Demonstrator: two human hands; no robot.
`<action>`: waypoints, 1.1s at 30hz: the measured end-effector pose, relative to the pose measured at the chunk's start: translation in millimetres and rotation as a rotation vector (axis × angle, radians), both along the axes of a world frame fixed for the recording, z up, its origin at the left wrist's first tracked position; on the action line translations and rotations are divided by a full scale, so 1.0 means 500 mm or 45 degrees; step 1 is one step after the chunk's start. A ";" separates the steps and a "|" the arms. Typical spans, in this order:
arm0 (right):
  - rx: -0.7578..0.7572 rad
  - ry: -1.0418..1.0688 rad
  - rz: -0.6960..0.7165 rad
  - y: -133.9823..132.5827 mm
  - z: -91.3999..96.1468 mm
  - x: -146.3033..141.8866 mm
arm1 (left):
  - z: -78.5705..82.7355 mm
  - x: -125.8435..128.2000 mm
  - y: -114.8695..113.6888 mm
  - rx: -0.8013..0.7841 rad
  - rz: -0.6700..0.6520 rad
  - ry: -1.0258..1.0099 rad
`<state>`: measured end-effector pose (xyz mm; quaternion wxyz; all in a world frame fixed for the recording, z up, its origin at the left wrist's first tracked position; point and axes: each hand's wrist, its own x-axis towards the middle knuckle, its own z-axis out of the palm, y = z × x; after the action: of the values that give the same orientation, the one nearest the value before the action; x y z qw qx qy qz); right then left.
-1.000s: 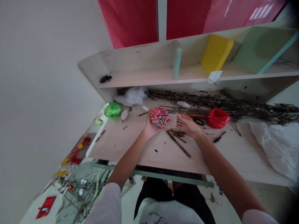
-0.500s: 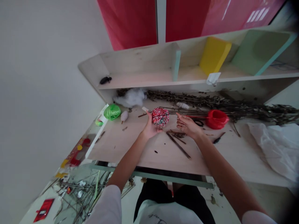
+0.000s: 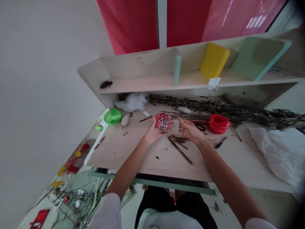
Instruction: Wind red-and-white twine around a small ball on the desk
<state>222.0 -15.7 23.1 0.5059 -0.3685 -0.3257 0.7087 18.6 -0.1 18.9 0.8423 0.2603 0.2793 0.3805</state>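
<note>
In the head view, shows a roundish ball (image 3: 164, 121), densely wound in red, white and dark strands. Sits in the left hand (image 3: 152, 132), cupped around its left and lower side, over the tabletop (image 3: 133, 149). Stays clear of the right hand (image 3: 190, 129), pinched narrow on a red strand (image 3: 200, 121) leading to a red roll (image 3: 218, 124).

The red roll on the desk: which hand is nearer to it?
Right. The right hand is left of the red roll; the left hand is farther left, holding the multicoloured ball.
</note>
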 end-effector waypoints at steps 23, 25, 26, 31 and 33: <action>-0.035 0.024 -0.039 0.002 -0.001 0.005 | -0.016 0.010 -0.009 0.112 0.121 0.181; -0.040 0.055 -0.049 0.001 0.004 0.006 | -0.016 0.012 -0.008 0.107 0.131 0.238; -0.041 0.071 -0.052 0.001 0.006 0.006 | -0.015 0.013 -0.008 0.103 0.127 0.260; -0.043 0.099 -0.025 -0.001 0.011 0.004 | -0.012 0.012 -0.006 0.091 0.135 0.308; -0.033 0.101 -0.009 -0.001 0.011 0.005 | -0.015 0.012 -0.005 0.087 0.166 0.303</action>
<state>224.3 -16.1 28.6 0.5160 -0.3479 -0.2950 0.7251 24.5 -2.6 11.4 0.7674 0.3134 0.3805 0.4101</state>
